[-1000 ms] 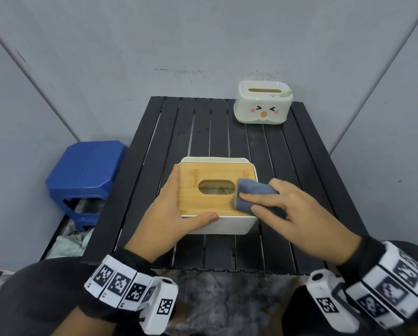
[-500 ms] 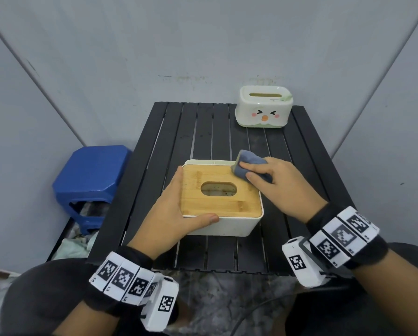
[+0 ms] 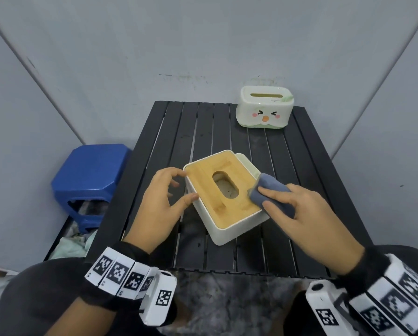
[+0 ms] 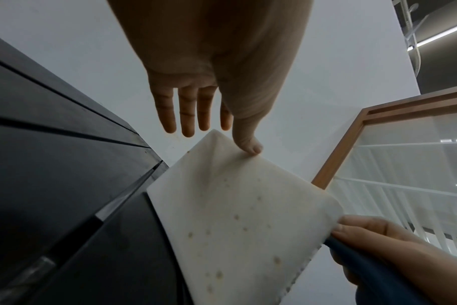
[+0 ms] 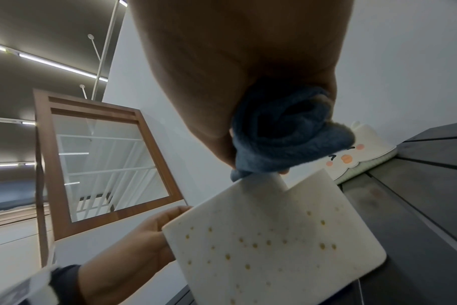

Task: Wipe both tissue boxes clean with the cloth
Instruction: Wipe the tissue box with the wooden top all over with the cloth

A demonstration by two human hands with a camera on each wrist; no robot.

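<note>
At mid-table, the bamboo-lidded white tissue box (image 3: 225, 200) has swung diagonal; left hand (image 3: 163, 202) fingers loose, thumb touching; right hand (image 3: 297, 212) clamps the folded blue cloth (image 3: 267, 190) on its right edge, sides probably next.

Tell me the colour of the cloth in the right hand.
Blue-grey cloth, bunched in the right hand; the right wrist view shows it best.

No readable text, labels or numbers anywhere.
</note>
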